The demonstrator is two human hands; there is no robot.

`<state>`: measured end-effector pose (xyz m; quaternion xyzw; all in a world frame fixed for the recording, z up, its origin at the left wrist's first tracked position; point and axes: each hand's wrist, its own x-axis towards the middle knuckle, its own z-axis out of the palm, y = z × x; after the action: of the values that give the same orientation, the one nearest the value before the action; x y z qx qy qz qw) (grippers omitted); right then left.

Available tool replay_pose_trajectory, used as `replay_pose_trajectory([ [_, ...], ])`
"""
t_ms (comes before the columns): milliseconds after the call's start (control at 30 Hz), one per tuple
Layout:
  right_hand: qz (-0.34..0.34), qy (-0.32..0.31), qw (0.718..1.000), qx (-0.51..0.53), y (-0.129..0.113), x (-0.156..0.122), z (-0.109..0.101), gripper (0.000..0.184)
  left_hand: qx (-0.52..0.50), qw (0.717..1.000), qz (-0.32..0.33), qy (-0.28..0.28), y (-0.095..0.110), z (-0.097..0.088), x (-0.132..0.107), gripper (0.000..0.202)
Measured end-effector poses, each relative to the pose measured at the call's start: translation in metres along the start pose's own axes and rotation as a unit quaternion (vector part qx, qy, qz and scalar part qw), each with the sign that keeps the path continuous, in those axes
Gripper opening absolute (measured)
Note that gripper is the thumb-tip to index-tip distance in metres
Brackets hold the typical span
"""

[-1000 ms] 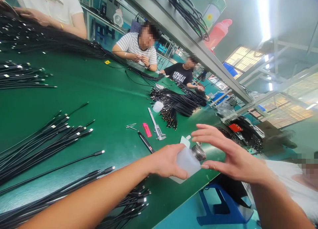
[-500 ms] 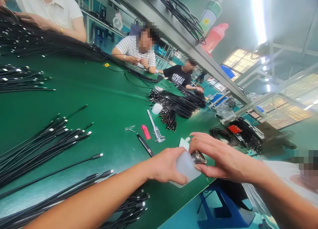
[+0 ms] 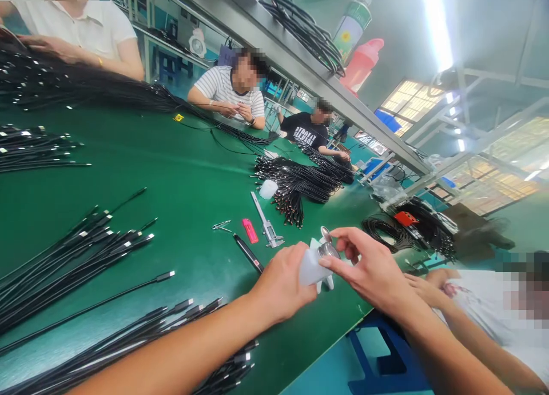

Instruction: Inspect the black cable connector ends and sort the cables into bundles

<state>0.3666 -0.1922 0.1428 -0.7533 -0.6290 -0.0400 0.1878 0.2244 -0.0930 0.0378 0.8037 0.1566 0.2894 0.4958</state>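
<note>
My left hand [image 3: 283, 280] is wrapped round the body of a small translucent white bottle [image 3: 309, 269], held tilted above the green table. The bottle has a metal neck [image 3: 328, 250], and its round metal lid [image 3: 325, 234] stands flipped up. My right hand [image 3: 373, 272] is at this metal top, the thumb against the neck and the index finger at the lid; its other fingers are curled and partly hidden. Behind the bottle lies a pale sheet-like thing [image 3: 315, 243], partly covered. Nearby are a black pen [image 3: 247, 252], a pink object [image 3: 249, 230] and a caliper [image 3: 266, 222].
Black cables [image 3: 98, 235] lie in bundles on the left of the green table [image 3: 171, 149]; another pile [image 3: 300, 180] is farther back. Several people sit round the table, one close on my right [image 3: 484, 303]. A blue stool [image 3: 381, 355] stands below the table edge.
The bottle's metal lid has swung up from its neck. The bottle is more upright and slightly left. The person on my right has brought an arm forward beside my right arm.
</note>
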Motion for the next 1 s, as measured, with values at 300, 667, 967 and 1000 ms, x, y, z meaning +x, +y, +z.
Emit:
replay_pose_trajectory([
  [300, -0.026, -0.025, 0.991, 0.132, 0.008, -0.011, 0.001, 0.03, -0.043, 0.997, -0.033, -0.056, 0.012, -0.007, -0.001, 0.029],
  [667, -0.179, -0.071, 0.975, 0.115, 0.009, -0.022, -0.022, 0.041, -0.168, 0.943, -0.044, -0.283, 0.017, -0.037, 0.006, 0.05],
  [967, -0.132, -0.047, 0.964, 0.228, -0.004, -0.03, -0.045, 0.038, -0.138, 0.922, -0.053, -0.357, 0.042, -0.06, 0.006, 0.046],
  [1000, -0.118, -0.033, 0.963, 0.241, -0.01, -0.034, -0.049, 0.036, -0.124, 0.922, -0.049, -0.364, 0.05, -0.065, 0.004, 0.046],
])
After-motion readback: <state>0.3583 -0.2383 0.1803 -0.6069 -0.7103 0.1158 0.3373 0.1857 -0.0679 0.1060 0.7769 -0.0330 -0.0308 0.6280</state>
